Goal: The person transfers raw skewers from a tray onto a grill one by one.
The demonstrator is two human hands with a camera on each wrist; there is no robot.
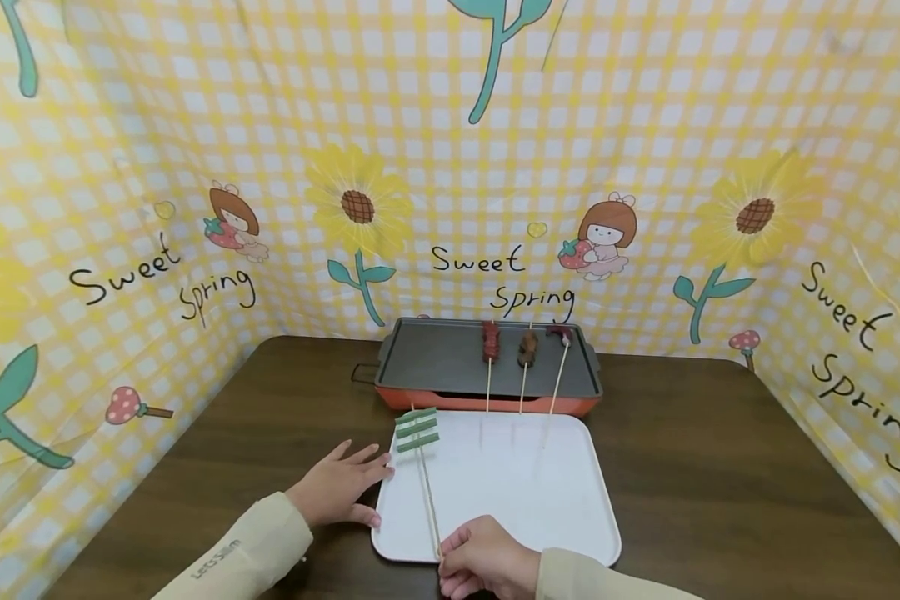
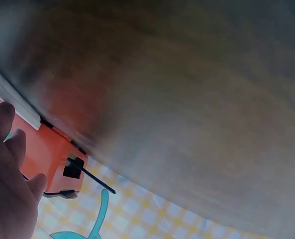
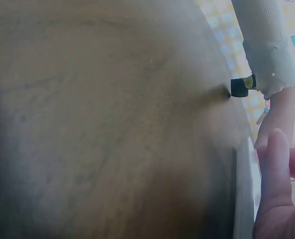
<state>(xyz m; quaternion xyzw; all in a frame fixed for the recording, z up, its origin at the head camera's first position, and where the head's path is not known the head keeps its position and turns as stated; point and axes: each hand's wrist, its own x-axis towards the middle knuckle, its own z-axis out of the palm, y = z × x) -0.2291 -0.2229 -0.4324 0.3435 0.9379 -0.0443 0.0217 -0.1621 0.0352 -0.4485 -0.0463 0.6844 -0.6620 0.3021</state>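
Observation:
In the head view, my right hand (image 1: 487,557) pinches the lower end of a skewer (image 1: 430,492) at the front edge of a white tray (image 1: 510,492). Several green vegetable strips (image 1: 417,430) are threaded across its far end, over the tray's back left corner. My left hand (image 1: 337,487) has its fingers spread, with fingertips and thumb at the tray's left edge. The left wrist view has part of the left hand (image 2: 10,184) beside the tray. In the right wrist view, the right hand's thumb (image 3: 278,164) shows; the skewer cannot be made out there.
Behind the tray stands an orange griddle (image 1: 487,403) with a dark plate. On its right half lie a red meat skewer (image 1: 491,342), a brown one (image 1: 528,347) and a dark purple one (image 1: 561,335), sticks toward me. Checked cloth (image 1: 450,192) surrounds the wooden table (image 1: 690,467).

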